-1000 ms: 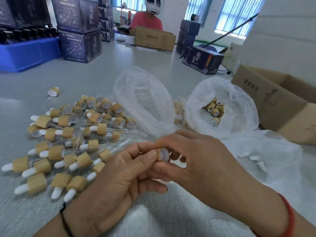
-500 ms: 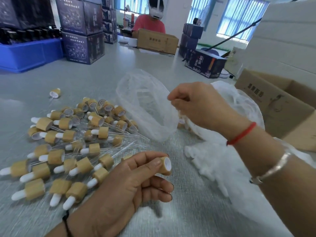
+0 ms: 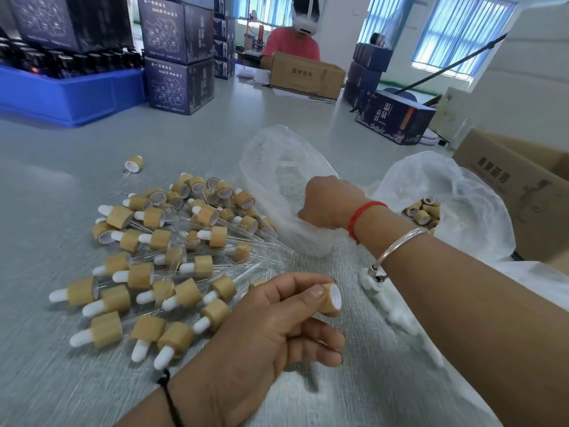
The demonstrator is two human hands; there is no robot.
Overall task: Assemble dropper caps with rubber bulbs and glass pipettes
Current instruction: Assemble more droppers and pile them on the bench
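My left hand (image 3: 261,331) pinches a bamboo dropper cap (image 3: 332,300) between thumb and forefinger, its white threaded opening facing right. My right hand (image 3: 328,203) reaches down into a clear plastic bag (image 3: 277,161) that holds glass pipettes. Its fingers point away from me and are hidden, so what they hold cannot be seen. A pile of several assembled droppers (image 3: 160,257), with bamboo collars, white bulbs and glass tubes, lies at the left. Loose white rubber bulbs (image 3: 397,314) lie under my right forearm.
A second plastic bag (image 3: 462,186) at the right holds several bare bamboo caps (image 3: 423,211). An open cardboard box (image 3: 523,186) stands at the far right. One lone cap (image 3: 134,163) lies apart. Dark cartons (image 3: 178,84), a blue tray (image 3: 70,94) and a seated person (image 3: 292,41) are at the back.
My hands parted: the right one left the cap and travelled up and forward into the pipette bag. The left hand keeps the cap, lower and nearer to me.
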